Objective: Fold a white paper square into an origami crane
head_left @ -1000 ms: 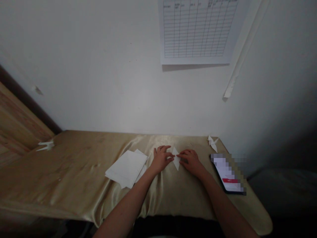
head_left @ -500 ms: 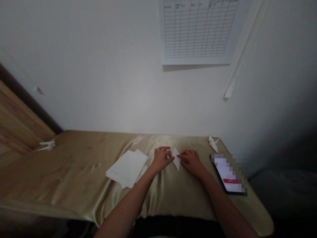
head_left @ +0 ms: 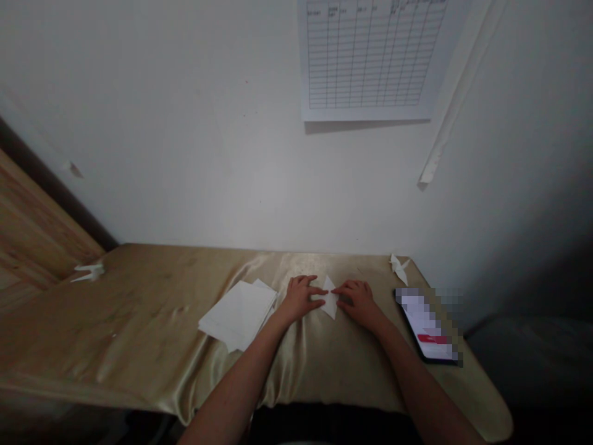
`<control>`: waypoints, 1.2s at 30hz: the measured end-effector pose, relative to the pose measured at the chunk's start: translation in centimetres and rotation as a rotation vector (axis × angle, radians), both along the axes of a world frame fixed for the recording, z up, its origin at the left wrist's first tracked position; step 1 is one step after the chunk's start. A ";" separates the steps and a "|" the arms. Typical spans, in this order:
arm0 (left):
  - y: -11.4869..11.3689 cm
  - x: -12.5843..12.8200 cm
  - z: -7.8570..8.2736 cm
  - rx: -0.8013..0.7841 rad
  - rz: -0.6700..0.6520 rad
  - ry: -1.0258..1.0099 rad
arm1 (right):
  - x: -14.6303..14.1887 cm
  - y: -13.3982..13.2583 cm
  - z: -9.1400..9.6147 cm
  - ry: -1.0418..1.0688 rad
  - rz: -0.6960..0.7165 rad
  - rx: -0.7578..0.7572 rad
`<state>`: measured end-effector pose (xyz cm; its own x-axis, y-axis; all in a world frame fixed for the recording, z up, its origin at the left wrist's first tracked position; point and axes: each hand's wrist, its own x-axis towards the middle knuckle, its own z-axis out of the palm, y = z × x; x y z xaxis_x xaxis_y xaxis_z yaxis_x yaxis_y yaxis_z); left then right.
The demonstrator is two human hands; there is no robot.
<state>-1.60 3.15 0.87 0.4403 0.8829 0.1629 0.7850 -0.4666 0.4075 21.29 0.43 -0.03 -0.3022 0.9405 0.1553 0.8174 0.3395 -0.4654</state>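
A small folded white paper [head_left: 330,303] stands in a pointed shape on the gold satin cloth [head_left: 139,334], directly in front of me. My left hand [head_left: 300,298] and my right hand [head_left: 359,303] come in from either side, with their fingertips pinching the paper's edges. To the left of my left hand lies a stack of white paper sheets [head_left: 238,314], not touching it. Beyond my right hand stands a white origami crane [head_left: 399,269].
A second paper crane [head_left: 88,272] lies at the table's far left corner, beside a wooden panel [head_left: 32,235]. A smartphone [head_left: 426,324] with a blurred screen lies at the right. A printed grid chart [head_left: 365,55] hangs on the white wall behind.
My fingertips have closed in on the folded paper from both sides, and the paper now looks wider and shorter. The stack, cranes and smartphone have not moved.
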 end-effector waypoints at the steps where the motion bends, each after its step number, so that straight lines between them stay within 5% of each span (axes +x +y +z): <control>1: 0.0 0.0 -0.1 0.004 0.000 -0.001 | 0.0 0.0 0.1 0.009 -0.004 -0.005; 14: 0.3 -0.3 -0.5 -0.013 -0.028 0.020 | 0.6 0.6 -0.9 0.130 -0.016 0.050; 22: 0.4 -0.2 -0.7 -0.016 -0.050 -0.015 | 0.9 1.2 -1.4 0.166 0.103 0.102; 36: 1.1 -0.7 -1.0 -0.067 -0.251 -0.120 | 1.3 0.2 -0.1 0.170 0.109 0.040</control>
<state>-2.27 4.23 -0.15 0.6278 0.7592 0.1719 0.5921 -0.6091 0.5275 22.59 0.67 -0.17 -0.3683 0.8956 0.2494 0.6857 0.4428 -0.5777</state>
